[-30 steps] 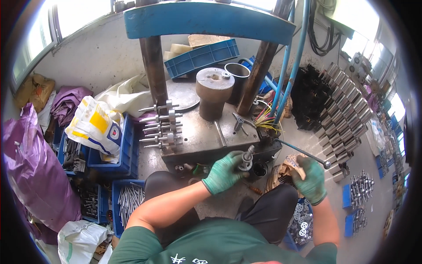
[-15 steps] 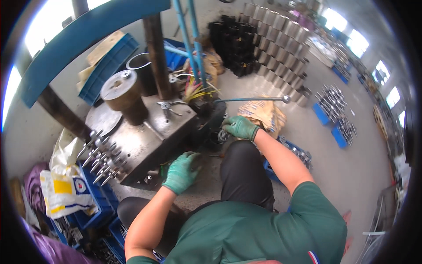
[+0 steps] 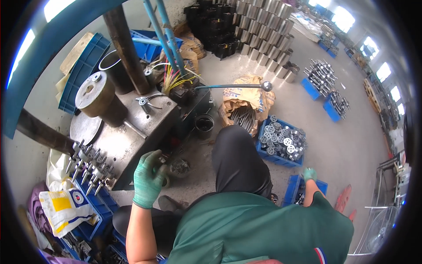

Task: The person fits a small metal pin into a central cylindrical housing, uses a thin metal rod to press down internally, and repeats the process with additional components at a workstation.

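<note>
My left hand (image 3: pixel 149 178), in a green glove, is raised beside the front edge of the steel press table (image 3: pixel 151 116). Its fingers curl toward the thumb, around something too small to make out. My right hand (image 3: pixel 309 174), gloved alike, reaches far out to the right, above a blue bin (image 3: pixel 323 187) of small dark parts. Its fingers are too foreshortened to read. On the table stand a thick metal cylinder (image 3: pixel 94 94) with a small ring on top, a short post with a winged handle (image 3: pixel 143 102), and a cluster of metal shafted parts (image 3: pixel 90 165).
A blue crate of round metal wheel-like parts (image 3: pixel 283 141) stands right of my knee, by a torn paper sack (image 3: pixel 246 103) of metal rods. A ball-ended lever (image 3: pixel 237 86) juts over the sack. Steel cylinders (image 3: pixel 263 33) are stacked behind. A black bucket (image 3: pixel 204 125) sits beside the press.
My right hand has left the lever's side and swung right and back to the blue bin. My left hand has shifted left. The view has turned rightward, exposing the crate and bucket.
</note>
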The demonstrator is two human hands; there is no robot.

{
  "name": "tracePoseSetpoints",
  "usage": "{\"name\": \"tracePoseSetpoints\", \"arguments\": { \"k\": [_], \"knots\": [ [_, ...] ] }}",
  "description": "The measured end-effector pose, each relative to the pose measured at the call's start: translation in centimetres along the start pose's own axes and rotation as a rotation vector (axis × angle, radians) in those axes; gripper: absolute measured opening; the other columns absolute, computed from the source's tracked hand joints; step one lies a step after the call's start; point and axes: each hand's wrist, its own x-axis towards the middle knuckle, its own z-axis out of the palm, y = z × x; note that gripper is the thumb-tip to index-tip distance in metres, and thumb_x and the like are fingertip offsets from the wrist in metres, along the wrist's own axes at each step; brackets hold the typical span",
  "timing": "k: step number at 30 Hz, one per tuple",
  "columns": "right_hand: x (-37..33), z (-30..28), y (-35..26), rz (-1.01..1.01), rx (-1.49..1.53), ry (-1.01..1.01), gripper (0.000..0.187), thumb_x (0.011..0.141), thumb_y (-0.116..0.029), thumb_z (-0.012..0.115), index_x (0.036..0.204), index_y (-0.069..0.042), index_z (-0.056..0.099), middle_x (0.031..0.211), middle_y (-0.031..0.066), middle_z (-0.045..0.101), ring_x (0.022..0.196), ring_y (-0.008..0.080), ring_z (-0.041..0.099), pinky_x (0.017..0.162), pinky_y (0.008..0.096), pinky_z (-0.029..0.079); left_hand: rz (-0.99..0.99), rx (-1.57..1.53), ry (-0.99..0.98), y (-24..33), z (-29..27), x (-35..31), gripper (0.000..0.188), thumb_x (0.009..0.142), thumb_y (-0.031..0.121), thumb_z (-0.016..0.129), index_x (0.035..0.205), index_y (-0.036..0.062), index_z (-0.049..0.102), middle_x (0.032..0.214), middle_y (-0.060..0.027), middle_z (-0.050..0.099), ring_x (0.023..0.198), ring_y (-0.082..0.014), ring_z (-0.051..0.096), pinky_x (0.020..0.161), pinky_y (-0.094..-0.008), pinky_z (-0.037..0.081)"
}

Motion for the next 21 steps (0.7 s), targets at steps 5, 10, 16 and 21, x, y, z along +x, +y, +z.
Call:
{"name": "tracePoseSetpoints", "arguments": {
  "k": [5,10,16,21],
  "knots": [
    [-11.2,-9.1,-39.2,-1.256,0.414,-0.423,0.042,0.1,-0.03,0.071,0.134,-0.006,0.071,0.125,0.0119,0.076,0.102,0.0295,0.073,0.088,0.0415,0.057,0.019,0.021,0.22,-1.2,-3.1,0.1,0.045,0.091,0.001,0.074,0.136,0.0019,0.068,0.124,-0.0128,0.07,0.102,-0.0228,0.072,0.091,-0.0347,0.058],
    [-18.9,4.2,-51.9,-1.403,0.543,-0.603,0.032,0.092,-0.021,0.073,0.116,0.0,0.074,0.102,0.0206,0.076,0.093,0.0383,0.072,0.085,0.0467,0.057,-0.08,-0.35,0.599,-2.6,-6.7,-0.2,0.038,0.101,0.014,0.073,0.135,-0.0015,0.066,0.127,-0.0121,0.071,0.11,-0.0188,0.068,0.1,-0.033,0.055],
    [-4.5,8.4,-30.2,-0.791,0.081,-0.576,0.044,0.097,-0.028,0.07,0.127,0.003,0.073,0.119,0.0226,0.079,0.11,0.0308,0.075,0.097,0.0397,0.056,-0.067,-0.803,1.129,-3.3,-12.0,0.0,0.016,0.106,0.015,0.061,0.12,0.0084,0.064,0.104,-0.0044,0.069,0.083,-0.0141,0.067,0.071,-0.0293,0.055],
    [-15.6,1.6,-53.8,-1.267,0.207,-0.673,0.048,0.097,-0.028,0.071,0.135,0.002,0.069,0.127,0.0216,0.076,0.117,0.03,0.073,0.102,0.039,0.055,-0.188,-1.391,1.407,-6.5,-15.2,-0.9,0.025,0.107,0.029,0.061,0.12,0.0083,0.057,0.109,-0.0132,0.066,0.098,-0.0283,0.069,0.087,-0.0372,0.061]
  ]
}}
